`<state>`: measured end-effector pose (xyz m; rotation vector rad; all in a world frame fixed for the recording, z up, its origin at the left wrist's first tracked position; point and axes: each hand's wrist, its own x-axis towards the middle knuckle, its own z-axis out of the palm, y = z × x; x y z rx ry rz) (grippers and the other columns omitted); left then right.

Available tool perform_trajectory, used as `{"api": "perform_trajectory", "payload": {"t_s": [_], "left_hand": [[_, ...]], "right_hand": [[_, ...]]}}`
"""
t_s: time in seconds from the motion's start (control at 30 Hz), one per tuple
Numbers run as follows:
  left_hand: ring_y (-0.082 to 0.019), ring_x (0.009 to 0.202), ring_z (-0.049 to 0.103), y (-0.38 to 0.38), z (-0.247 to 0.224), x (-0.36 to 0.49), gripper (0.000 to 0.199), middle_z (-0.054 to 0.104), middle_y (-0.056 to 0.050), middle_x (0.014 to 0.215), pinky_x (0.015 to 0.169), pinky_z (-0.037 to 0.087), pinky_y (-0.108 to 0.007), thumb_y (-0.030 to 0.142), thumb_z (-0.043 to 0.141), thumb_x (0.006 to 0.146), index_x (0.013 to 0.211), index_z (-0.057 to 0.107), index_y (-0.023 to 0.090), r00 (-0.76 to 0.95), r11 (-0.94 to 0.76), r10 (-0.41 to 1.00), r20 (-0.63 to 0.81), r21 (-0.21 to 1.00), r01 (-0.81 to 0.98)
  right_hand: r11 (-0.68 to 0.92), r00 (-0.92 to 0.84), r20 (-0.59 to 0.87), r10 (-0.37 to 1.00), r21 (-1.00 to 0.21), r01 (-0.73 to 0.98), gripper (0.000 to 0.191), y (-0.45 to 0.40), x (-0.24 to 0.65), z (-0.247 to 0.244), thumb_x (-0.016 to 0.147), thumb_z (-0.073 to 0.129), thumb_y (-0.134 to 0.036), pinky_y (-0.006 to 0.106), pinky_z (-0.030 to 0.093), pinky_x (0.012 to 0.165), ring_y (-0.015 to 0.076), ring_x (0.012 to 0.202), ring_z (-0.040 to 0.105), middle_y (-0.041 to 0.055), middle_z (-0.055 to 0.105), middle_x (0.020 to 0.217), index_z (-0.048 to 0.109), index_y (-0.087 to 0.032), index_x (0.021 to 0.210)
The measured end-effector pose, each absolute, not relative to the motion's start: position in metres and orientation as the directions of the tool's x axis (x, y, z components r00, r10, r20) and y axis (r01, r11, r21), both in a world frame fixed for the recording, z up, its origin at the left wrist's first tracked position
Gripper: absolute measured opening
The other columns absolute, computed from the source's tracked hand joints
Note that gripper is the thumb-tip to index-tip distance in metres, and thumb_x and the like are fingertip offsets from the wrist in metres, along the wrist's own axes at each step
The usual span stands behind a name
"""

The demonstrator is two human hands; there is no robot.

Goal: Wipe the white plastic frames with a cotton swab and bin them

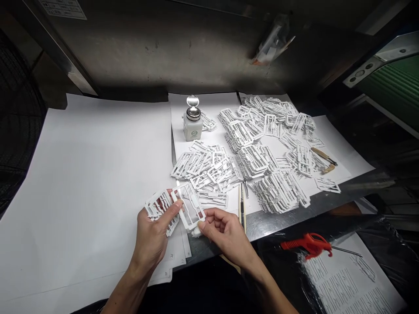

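Observation:
My left hand [151, 237] is closed around a small stack of white plastic frames [159, 205], its thumb also pressing the left edge of one more white frame [188, 205]. The thumb and fingers of my right hand [225, 233] pinch that frame's lower right corner. A bit of white material [196, 232] shows just below the frame, beside my right fingertips. Right behind my hands lies a loose pile of similar frames [209, 168] on white paper.
A dispenser bottle [193, 126] with its lid raised stands behind the pile. Stacked frames [278, 192] fill the right side, near wooden-handled pliers [324, 159]. A thin tool [242, 207] lies at the table edge [271, 222]. A red air gun [309, 245] is lower right.

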<state>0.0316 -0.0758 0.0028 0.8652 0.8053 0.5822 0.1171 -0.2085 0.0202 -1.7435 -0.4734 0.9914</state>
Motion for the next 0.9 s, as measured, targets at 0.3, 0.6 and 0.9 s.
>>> {"api": "perform_trajectory", "payload": {"t_s": [0.3,0.6,0.9], "left_hand": [[-0.020,0.092,0.058,-0.079,-0.004,0.028,0.047,0.064,-0.007,0.099,0.085,0.044,-0.031,0.036,0.070,0.074,0.115,0.055,0.018,0.596,0.444,0.739,-0.315,0.893,-0.079],[-0.014,0.083,0.055,-0.087,-0.006,0.039,0.035,0.059,-0.005,0.092,0.072,0.045,-0.024,0.037,0.067,0.076,0.099,0.057,0.014,0.574,0.579,0.725,-0.382,0.789,-0.207],[-0.018,0.076,0.060,-0.075,0.004,0.037,0.028,0.065,-0.008,0.084,0.067,0.052,-0.024,0.034,0.067,0.075,0.091,0.065,0.011,0.672,0.781,0.562,-0.482,0.577,-0.239]], "right_hand": [[-0.401,0.540,0.191,0.820,-0.482,0.779,0.020,-0.197,0.105,0.036,0.087,0.042,-0.021,0.027,0.037,0.055,0.0130,0.059,0.046,0.0039,0.052,0.070,0.061,-0.014,0.087],[-0.480,0.591,0.335,0.734,-0.359,0.800,0.017,-0.189,0.101,0.033,0.086,0.046,-0.019,0.028,0.037,0.052,0.0138,0.055,0.050,0.0040,0.054,0.067,0.062,-0.015,0.087],[-0.297,0.470,0.129,0.873,-0.623,0.723,0.035,-0.202,0.096,0.041,0.086,0.047,-0.023,0.026,0.042,0.053,0.0125,0.058,0.051,0.0030,0.056,0.075,0.051,-0.018,0.120]]}}
